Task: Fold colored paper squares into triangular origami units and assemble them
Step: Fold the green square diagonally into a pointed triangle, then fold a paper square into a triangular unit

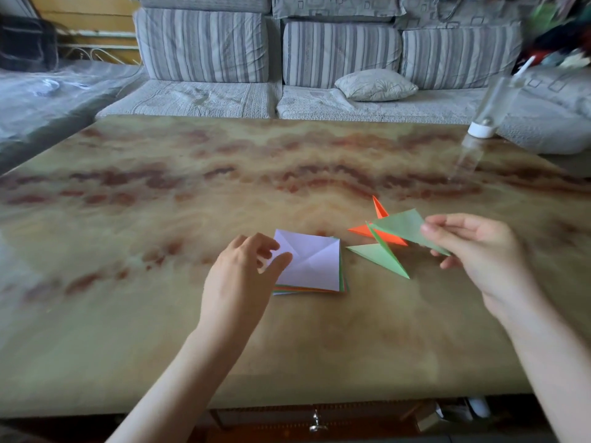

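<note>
Your right hand [473, 251] is raised above the bench [160, 203], right of centre. Thumb and index finger pinch the right-hand corner of a folded green triangle [404, 227]; the other fingers curl loosely beneath it. The triangle is off the surface and tilted, and its free corner points left over the pieces below.

Your left hand [246, 270] is at the left edge of the paper stack [307, 290]. The thumb lies on the top sheet [310, 260] and the fingers curl over the sheet's left corner, so it's a pinch on that edge. The top sheet is white with crease lines crossing at its middle. Orange and green edges show under it along the near side.

Just right of the stack, an orange unit [359, 230] and a green unit [380, 255] lie on the bench. They overlap, with the green one across the orange. I can't tell whether they're slotted together or just stacked. One orange point sticks out toward the far side, and the green tip points toward you.

All the paper sits in the near-centre of the bench, which has a marbled tan and rust top.

At the far right corner there's a clear bottle [479, 129] with a white end. It's blurred, so no detail. Beyond the bench is a striped grey sofa [204, 46] with a pale pillow [375, 84] on the seat. A metal drawer handle [316, 423] shows under the near edge.
</note>
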Demonstrator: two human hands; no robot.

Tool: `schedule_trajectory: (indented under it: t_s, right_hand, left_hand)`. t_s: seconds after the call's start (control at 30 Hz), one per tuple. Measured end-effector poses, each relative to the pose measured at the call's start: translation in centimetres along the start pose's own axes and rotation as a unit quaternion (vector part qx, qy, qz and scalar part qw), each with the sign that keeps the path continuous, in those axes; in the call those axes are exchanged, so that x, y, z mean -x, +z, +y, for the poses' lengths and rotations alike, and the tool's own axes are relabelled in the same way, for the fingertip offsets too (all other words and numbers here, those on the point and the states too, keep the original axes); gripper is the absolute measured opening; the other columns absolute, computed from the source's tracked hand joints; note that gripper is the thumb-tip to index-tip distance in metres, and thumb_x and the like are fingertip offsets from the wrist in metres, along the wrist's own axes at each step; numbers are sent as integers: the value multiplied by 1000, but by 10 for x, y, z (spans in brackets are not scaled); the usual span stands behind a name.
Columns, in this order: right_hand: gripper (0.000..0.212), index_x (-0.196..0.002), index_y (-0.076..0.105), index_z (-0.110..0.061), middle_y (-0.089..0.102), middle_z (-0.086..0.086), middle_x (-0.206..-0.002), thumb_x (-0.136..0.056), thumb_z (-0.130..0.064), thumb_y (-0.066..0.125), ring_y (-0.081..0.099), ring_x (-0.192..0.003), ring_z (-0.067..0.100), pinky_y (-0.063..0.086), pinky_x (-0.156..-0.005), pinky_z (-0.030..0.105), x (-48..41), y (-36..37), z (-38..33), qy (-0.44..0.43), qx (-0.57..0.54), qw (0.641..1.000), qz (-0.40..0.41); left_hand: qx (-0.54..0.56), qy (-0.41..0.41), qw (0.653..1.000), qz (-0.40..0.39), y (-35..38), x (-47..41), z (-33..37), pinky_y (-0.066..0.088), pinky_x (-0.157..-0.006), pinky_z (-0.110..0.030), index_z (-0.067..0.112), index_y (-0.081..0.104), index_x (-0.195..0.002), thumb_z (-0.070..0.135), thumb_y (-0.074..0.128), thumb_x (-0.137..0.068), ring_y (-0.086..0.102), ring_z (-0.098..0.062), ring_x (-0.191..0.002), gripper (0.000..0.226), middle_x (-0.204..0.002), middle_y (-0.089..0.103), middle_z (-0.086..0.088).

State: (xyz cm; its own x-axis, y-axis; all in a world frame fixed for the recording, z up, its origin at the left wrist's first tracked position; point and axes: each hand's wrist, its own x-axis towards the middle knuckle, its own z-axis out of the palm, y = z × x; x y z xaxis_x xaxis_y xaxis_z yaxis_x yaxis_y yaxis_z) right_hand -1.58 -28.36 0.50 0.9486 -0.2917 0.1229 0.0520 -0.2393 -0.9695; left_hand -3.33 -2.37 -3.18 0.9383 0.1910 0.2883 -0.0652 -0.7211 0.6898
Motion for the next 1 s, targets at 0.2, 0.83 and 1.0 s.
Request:
schedule_trajectory:
  t_s: [0.2, 0.83, 1.0]
  right_hand:
    - [16, -67, 65, -23, 67, -3, -66, -76, -13, 75, 59, -55, 5, 42, -56, 24, -7, 16, 29, -26, 172, 985, 6]
    - [9, -70, 73, -24, 56, -13, -57, -75, -17, 74, 48, -84, 20, 36, -68, 30, -8, 30, 34, -141, 360, 922, 23]
    - [7, -79, 72, -22, 66, -15, -73, -82, -18, 67, 52, -74, 6, 38, -68, 19, 2, 29, 2, -233, 160, 959, 29]
  left_hand:
    - [-61, -19, 998, -12, 7, -2, -5, 37, -77, -26, 20, 57, -107, 46, 74, -73, 54, -21, -98, 47, -102, 56, 3]
    - [46, 18, 998, -27, 3, -9, -4, 34, -57, -8, 23, 58, -75, 20, 66, -84, 51, -7, -66, 13, -78, 56, -1]
    - [169, -31, 984, -45, -7, -12, 3, 34, -52, -10, 20, 64, -74, 19, 62, -88, 44, 0, -48, 15, -59, 55, 3]
